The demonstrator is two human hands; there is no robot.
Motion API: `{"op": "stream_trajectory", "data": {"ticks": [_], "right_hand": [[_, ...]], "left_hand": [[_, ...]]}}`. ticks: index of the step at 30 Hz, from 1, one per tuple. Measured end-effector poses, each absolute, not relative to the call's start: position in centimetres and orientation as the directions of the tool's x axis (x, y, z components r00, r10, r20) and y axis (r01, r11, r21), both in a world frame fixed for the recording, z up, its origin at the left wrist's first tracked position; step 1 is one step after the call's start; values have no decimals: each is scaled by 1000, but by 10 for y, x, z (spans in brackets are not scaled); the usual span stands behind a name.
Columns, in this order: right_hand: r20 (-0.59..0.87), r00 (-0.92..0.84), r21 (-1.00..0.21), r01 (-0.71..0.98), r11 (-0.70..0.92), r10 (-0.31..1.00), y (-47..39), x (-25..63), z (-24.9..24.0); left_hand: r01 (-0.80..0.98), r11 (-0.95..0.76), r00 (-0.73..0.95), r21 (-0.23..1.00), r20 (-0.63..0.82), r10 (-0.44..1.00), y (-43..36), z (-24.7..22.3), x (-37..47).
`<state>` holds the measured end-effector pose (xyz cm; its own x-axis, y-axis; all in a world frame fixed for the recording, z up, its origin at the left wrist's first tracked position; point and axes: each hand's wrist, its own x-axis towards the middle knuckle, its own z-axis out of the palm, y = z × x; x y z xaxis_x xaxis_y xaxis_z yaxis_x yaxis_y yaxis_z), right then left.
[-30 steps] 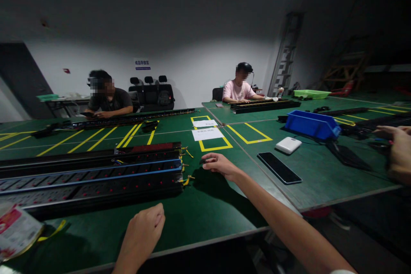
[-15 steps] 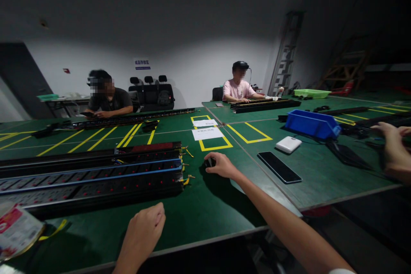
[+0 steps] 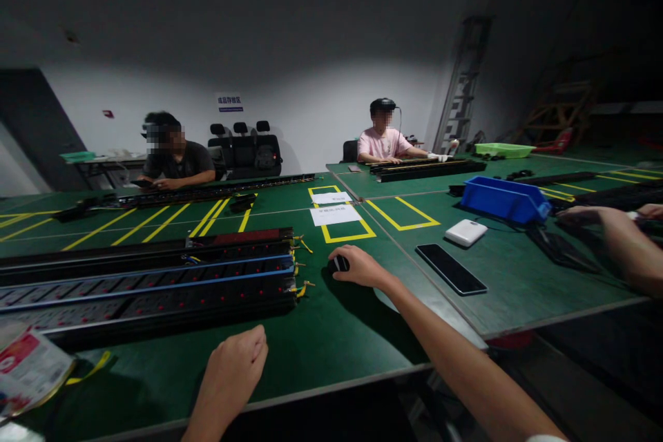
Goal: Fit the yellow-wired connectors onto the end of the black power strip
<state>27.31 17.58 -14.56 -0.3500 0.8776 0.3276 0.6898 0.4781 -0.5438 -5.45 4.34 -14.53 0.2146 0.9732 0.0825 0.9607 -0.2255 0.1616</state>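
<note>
My right hand [image 3: 360, 266] is on the green table, its fingers curled round a small black object [image 3: 339, 264] with a pale patch, whose kind I cannot make out. Near the front edge, my left hand [image 3: 233, 366] is closed in a loose fist, with nothing visible in it. Beyond it lie several long black strips [image 3: 217, 290] with red dots and blue edges, side by side. Yellow-ended wires [image 3: 304, 288] stick out of their right ends, between my two hands. White paper labels [image 3: 335, 215] lie past my right hand.
A black phone [image 3: 450, 268], a white power bank [image 3: 465, 233] and a blue bin [image 3: 502, 199] stand to the right. Another person's arm [image 3: 621, 242] reaches in there. A can [image 3: 34, 373] stands front left. Two people [image 3: 179, 159] sit across the table.
The other person's arm at the right has moved left, nearer the blue bin. The far person in pink has shifted slightly. My own hands have hardly moved.
</note>
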Motion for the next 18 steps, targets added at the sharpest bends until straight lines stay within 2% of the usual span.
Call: {"op": "stream_trajectory", "data": {"ticks": [8,12,14,18], "right_hand": [[250,-337,-595,686,419,908,173,298,-131],[426,-276,-599,628,497,862,170,290,-122],[454,-328,-583,594,554,829,165,275,-120],[346,-545,-501,581,642,764,154,244,-125]], "left_hand": [[958,-228,217,174,80,973,41,-143,-53],[961,-216,206,174,74,976,40,-141,-51],[962,-214,204,168,71,976,40,-140,-51],[962,-218,208,167,72,975,39,-140,-51]]}}
